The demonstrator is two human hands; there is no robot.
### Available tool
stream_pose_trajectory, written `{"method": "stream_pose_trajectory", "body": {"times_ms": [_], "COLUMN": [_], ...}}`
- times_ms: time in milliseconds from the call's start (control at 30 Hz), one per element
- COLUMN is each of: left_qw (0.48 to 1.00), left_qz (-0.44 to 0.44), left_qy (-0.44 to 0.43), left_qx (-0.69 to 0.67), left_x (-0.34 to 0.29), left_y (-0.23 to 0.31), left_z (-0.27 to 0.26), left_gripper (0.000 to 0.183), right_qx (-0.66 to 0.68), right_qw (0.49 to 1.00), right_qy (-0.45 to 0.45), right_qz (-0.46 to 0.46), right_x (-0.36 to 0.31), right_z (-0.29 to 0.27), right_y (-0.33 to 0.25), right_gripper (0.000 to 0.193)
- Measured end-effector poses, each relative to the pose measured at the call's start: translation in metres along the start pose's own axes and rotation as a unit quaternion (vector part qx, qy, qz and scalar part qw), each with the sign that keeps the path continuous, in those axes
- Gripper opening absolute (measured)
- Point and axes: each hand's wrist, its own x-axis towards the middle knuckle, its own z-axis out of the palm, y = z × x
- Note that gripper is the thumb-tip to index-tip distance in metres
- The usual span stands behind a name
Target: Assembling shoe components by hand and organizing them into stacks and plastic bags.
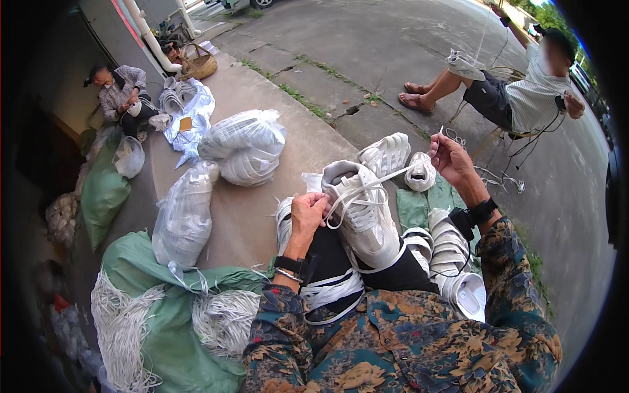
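Observation:
A white sneaker (373,230) rests on my lap, its toe toward me and its opening away. White shoelace (398,173) runs through its upper eyelets, and one stretch is drawn out to the right. My right hand (452,159), raised beyond the shoe's right side, pinches that lace with its tip sticking up. At the shoe's left edge my left hand (310,213) is closed, fingers against a loop of the lace. More white shoelaces (333,291) lie across my dark-clad left thigh.
Several white shoes (449,242) lie on green sacking to my right. Bagged bundles (252,147) stand ahead left. Lace bundles (121,327) lie on a green sack (173,334). One person (122,95) sits far left with shoes; another (534,92) sits at right with a shoe.

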Motion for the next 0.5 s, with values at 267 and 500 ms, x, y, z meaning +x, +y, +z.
{"method": "stream_pose_trajectory", "body": {"times_ms": [267, 500], "left_qw": [0.999, 0.999], "left_qz": [-0.028, -0.025], "left_qy": [-0.015, -0.031], "left_qx": [-0.003, 0.023], "left_x": [-0.013, -0.011], "left_y": [0.0, -0.003], "left_z": [-0.002, -0.004], "left_gripper": [0.018, 0.019], "right_qx": [0.026, -0.177], "right_qw": [0.987, 0.981], "right_qy": [0.093, 0.012], "right_qz": [-0.127, -0.085], "right_x": [0.016, 0.005], "right_z": [-0.026, -0.007], "right_y": [-0.036, 0.009], "right_gripper": [0.017, 0.012]}}
